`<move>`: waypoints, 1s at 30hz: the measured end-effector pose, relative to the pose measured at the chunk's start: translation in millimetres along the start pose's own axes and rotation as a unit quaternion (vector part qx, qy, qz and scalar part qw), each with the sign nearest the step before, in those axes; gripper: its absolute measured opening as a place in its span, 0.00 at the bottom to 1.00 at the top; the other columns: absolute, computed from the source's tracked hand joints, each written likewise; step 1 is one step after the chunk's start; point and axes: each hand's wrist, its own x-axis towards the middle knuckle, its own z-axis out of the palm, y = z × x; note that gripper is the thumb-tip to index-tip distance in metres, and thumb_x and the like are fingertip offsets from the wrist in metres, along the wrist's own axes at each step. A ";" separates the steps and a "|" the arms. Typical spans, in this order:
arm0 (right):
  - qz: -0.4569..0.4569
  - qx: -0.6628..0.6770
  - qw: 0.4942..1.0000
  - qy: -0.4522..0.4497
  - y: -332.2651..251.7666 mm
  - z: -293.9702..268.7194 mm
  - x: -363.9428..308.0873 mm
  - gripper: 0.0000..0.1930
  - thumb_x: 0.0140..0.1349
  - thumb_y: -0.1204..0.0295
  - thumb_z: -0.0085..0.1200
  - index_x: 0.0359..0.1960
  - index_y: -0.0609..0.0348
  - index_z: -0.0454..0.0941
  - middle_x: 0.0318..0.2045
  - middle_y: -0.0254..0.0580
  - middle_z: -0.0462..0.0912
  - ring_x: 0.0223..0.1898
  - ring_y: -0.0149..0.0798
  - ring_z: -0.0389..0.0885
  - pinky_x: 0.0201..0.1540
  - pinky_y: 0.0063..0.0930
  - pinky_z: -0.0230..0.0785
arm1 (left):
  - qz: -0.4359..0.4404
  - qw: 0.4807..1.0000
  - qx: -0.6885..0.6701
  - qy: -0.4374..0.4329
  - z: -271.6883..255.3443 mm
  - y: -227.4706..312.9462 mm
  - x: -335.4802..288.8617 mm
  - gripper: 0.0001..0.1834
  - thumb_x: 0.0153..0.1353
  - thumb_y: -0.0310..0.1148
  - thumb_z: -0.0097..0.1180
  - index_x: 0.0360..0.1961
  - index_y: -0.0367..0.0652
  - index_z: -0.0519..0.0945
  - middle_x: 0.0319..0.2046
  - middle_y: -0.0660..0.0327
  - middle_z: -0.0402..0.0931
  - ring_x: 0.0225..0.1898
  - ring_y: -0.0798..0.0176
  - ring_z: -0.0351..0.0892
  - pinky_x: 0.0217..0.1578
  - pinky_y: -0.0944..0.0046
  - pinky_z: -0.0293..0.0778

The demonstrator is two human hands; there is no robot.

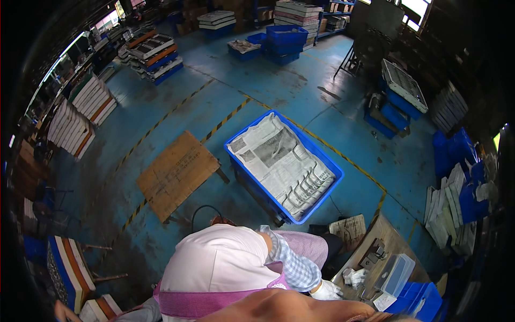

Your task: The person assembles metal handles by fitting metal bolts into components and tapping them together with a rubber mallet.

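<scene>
While the left hand is out of view, a blue crate point(324, 161) lined with newspaper sits mid-frame. At lower right, the gloved right hand point(326, 291) lies near a crumpled white cloth point(354, 277) on the bench point(383, 228); I cannot tell its grip. A low reach would probably best avoid the clear box point(396, 272).

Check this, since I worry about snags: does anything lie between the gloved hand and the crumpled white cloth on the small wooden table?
Nothing visible does. The gloved hand is at the table edge, the white cloth just beside it. The clear box lies beyond the cloth.
</scene>
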 end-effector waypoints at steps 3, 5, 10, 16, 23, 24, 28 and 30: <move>0.012 -0.060 0.998 0.026 6.9 -2.2 0.0 0.19 0.68 0.67 0.55 0.56 0.67 0.77 0.61 0.59 0.75 0.61 0.54 0.73 0.67 0.41 0.62 | -0.009 1.000 -0.014 -0.008 -7.6 8.8 -1.8 0.50 0.54 0.49 0.70 0.72 0.32 0.65 0.68 0.42 0.69 0.73 0.38 0.61 0.74 0.45 0.57; 0.038 -0.097 0.993 0.055 19.1 -6.2 -26.7 0.19 0.68 0.66 0.57 0.54 0.68 0.79 0.59 0.59 0.78 0.60 0.55 0.76 0.66 0.41 0.64 | -0.022 0.998 -0.038 -0.037 -15.3 22.1 -4.8 0.49 0.53 0.49 0.70 0.71 0.32 0.66 0.67 0.42 0.70 0.72 0.38 0.63 0.72 0.45 0.60; 0.134 -0.239 0.941 0.198 -38.1 -40.3 -218.2 0.18 0.67 0.66 0.61 0.51 0.68 0.84 0.53 0.57 0.85 0.54 0.51 0.83 0.62 0.39 0.71 | -0.053 0.986 -0.070 0.145 -55.6 43.1 -22.8 0.19 0.56 0.40 0.61 0.45 0.40 0.83 0.38 0.48 0.83 0.42 0.41 0.83 0.45 0.45 0.79; 0.069 -0.188 0.913 0.355 -190.0 -10.9 -267.8 0.08 0.60 0.76 0.62 0.40 0.57 0.88 0.36 0.46 0.86 0.36 0.42 0.84 0.42 0.34 0.75 | -0.210 0.901 -0.371 -0.074 -69.8 90.7 -13.6 0.27 0.73 0.54 0.55 0.56 0.41 0.84 0.43 0.55 0.88 0.28 0.63 0.86 0.30 0.61 0.80; -0.031 -0.175 0.969 0.172 -213.0 52.3 -333.4 0.09 0.52 0.76 0.62 0.36 0.52 0.86 0.38 0.38 0.86 0.41 0.47 0.84 0.46 0.40 0.77 | -0.274 0.822 -0.386 -0.317 -2.1 112.0 9.3 0.22 0.72 0.49 0.57 0.49 0.37 0.82 0.27 0.60 0.83 0.18 0.70 0.78 0.18 0.66 0.73; -0.006 -0.143 0.956 0.257 -191.9 40.9 -347.2 0.10 0.55 0.75 0.62 0.39 0.51 0.87 0.41 0.39 0.86 0.42 0.48 0.84 0.47 0.40 0.77 | -0.222 0.881 -0.307 -0.282 4.8 113.6 2.8 0.23 0.71 0.51 0.54 0.42 0.38 0.83 0.25 0.53 0.84 0.27 0.59 0.85 0.30 0.59 0.78; 0.211 -0.205 0.836 0.463 -115.0 -12.5 -409.0 0.23 0.60 0.69 0.63 0.58 0.54 0.80 0.55 0.49 0.83 0.54 0.56 0.81 0.59 0.47 0.72 | -0.225 0.894 -0.283 -0.265 -16.0 106.9 -13.7 0.26 0.71 0.56 0.54 0.42 0.41 0.82 0.26 0.48 0.83 0.30 0.46 0.86 0.33 0.53 0.79; 0.321 -0.370 0.803 0.339 -64.2 -10.0 -432.8 0.32 0.58 0.63 0.66 0.66 0.53 0.73 0.61 0.52 0.78 0.60 0.56 0.77 0.63 0.50 0.68 | -0.195 0.923 -0.232 -0.239 -33.6 93.1 -27.4 0.27 0.70 0.58 0.55 0.41 0.41 0.82 0.25 0.47 0.82 0.30 0.43 0.85 0.33 0.50 0.80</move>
